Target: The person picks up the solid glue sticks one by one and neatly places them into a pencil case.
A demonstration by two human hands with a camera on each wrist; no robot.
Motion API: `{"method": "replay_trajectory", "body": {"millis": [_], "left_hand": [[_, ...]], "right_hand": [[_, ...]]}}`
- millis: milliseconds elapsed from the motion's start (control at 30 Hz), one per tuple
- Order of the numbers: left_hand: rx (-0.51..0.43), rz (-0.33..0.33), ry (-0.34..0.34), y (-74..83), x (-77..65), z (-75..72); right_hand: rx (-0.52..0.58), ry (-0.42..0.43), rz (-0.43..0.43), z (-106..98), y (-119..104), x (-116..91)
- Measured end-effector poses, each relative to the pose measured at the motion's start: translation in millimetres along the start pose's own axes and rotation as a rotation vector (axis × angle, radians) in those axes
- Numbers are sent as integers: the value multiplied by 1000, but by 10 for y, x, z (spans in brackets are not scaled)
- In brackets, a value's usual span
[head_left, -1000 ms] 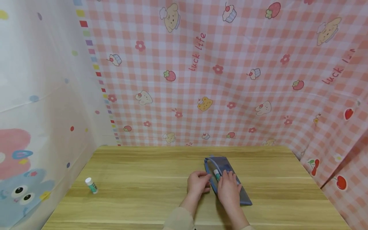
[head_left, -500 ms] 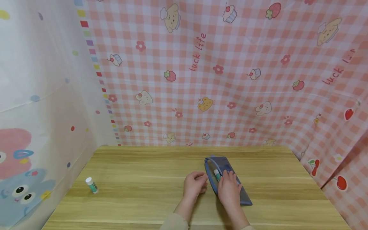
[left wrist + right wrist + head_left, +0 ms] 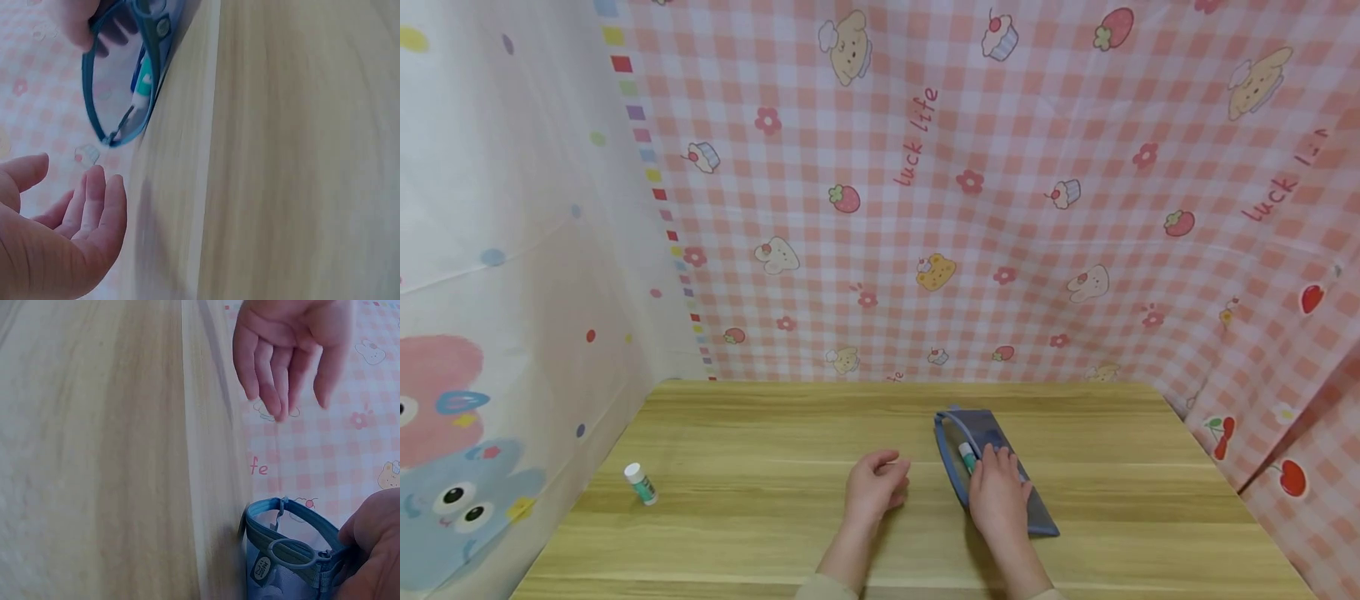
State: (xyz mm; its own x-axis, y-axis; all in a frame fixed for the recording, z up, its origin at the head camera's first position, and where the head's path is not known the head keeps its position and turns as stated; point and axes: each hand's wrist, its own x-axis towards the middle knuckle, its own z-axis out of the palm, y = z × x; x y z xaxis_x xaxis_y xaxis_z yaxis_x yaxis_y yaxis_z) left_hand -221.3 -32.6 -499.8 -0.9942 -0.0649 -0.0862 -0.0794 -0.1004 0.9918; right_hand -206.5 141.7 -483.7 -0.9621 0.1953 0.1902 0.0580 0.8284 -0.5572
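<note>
A blue zippered mesh pouch (image 3: 987,423) lies slanted on the table, its zip mouth spread apart. My right hand (image 3: 997,492) grips the pouch by the edge of its opening, seen in the right wrist view beside the ring-shaped zip pull. Inside, a white-capped green glue stick (image 3: 967,456) shows through the mouth, partly covered by the right hand; in the left wrist view the glue stick (image 3: 143,86) lies along the pouch's side. Left of the pouch, my left hand (image 3: 872,490) hovers with loosely bent fingers and holds nothing.
Another green and white glue stick (image 3: 640,484) stands far to the left on the wooden table (image 3: 760,533). A pink checked cloth (image 3: 880,225) hangs behind the table's back edge, and a pale printed curtain (image 3: 550,275) hangs at the left.
My left hand has moved left, from the pouch's edge to over the table. The right hand stays on the pouch, and the pouch and both glue sticks have kept their places.
</note>
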Motion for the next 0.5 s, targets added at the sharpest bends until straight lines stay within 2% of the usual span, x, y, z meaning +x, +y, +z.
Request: {"method": "replay_trajectory", "body": {"millis": [500], "left_hand": [[-30, 6, 56, 118, -65, -507]], "right_hand": [[-12, -6, -1, -12, -6, 4]]}}
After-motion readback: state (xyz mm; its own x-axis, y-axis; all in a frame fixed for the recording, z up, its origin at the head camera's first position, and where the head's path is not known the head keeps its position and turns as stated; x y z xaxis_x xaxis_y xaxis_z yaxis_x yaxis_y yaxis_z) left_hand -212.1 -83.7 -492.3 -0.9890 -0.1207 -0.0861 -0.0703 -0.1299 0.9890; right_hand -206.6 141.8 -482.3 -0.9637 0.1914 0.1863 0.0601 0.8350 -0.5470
